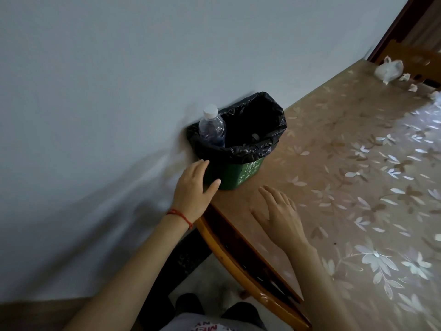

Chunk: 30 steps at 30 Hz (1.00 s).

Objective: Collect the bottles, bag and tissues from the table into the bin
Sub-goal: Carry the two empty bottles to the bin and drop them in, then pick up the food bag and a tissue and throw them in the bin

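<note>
green bin (241,174), black liner (256,149), tan floral tablecloth (358,163), red wrist string (180,215).
</note>
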### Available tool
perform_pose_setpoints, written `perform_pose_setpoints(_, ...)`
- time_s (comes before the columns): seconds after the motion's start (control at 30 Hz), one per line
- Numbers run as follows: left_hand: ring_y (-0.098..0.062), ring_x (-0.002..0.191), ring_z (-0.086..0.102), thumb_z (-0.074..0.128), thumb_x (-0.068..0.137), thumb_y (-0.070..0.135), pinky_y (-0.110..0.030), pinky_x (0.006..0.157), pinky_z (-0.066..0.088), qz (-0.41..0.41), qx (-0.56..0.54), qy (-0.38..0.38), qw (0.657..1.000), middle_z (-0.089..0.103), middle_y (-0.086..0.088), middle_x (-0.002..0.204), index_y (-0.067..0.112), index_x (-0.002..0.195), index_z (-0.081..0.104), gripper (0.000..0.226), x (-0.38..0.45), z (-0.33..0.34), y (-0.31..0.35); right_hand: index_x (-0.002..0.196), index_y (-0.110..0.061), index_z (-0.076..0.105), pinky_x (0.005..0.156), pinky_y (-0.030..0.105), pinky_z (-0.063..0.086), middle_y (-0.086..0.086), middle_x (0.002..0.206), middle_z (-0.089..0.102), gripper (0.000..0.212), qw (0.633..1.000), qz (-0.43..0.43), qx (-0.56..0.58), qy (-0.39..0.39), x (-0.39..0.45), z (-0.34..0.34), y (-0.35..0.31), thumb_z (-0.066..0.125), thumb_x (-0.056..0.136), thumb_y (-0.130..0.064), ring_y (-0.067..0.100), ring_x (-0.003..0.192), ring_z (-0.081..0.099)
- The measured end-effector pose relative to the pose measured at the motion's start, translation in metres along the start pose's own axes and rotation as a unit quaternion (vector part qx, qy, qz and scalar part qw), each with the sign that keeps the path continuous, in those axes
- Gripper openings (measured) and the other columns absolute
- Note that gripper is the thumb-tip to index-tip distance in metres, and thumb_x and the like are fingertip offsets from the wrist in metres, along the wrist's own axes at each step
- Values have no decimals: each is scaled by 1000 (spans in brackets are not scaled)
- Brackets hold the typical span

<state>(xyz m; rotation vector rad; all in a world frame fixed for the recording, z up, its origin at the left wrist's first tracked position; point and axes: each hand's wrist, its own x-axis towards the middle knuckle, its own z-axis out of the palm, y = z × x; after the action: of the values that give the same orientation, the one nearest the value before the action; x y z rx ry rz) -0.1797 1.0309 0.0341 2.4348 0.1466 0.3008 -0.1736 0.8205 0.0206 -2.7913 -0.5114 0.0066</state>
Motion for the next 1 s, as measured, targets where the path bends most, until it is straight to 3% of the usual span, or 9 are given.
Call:
perform_pose_setpoints(0.23, -25, 139, 22, 40, 91, 45, -40, 116, 19, 46, 141, -105, 983, 30, -9, 149, 12, 141, 26, 62, -15, 12, -16, 134, -13, 44, 108, 37, 29, 7, 141, 45, 57, 999, 40, -16, 8, -16, 10, -5, 52, 88, -46, 25, 130, 40)
perform_pose_setpoints(0.63, -27, 139, 22, 45, 91, 42, -38, 114, 18, 155, 126, -183, 963, 32, -13, 148, 9, 140, 30, 61, -26, 38, 3, 136, -14, 39, 109, 39, 28, 8, 144, 40, 59, 982, 183, -13, 41, -67, 10, 10, 49, 89, -47, 24, 133, 36)
perform_pose_setpoints(0.8, -27, 139, 22, 42, 91, 44, -39, 114, 17, 194, 124, -208, 951, 32, -12, 148, 10, 140, 30, 62, -34, 56, 25, 138, -15, 36, 112, 37, 21, 7, 147, 37, 58, 973, 224, -8, 45, -96, 3, 27, 47, 90, -46, 23, 136, 31)
perform_pose_setpoints(1.0, -26, 140, 19, 44, 91, 42, -39, 115, 15, 236, 120, -235, 935, 29, -12, 149, 10, 141, 28, 61, -52, 84, 63, 139, -14, 34, 111, 39, 25, 7, 147, 36, 59, 962, 268, 0, 61, -139, -10, 52, 44, 91, -47, 23, 135, 33)
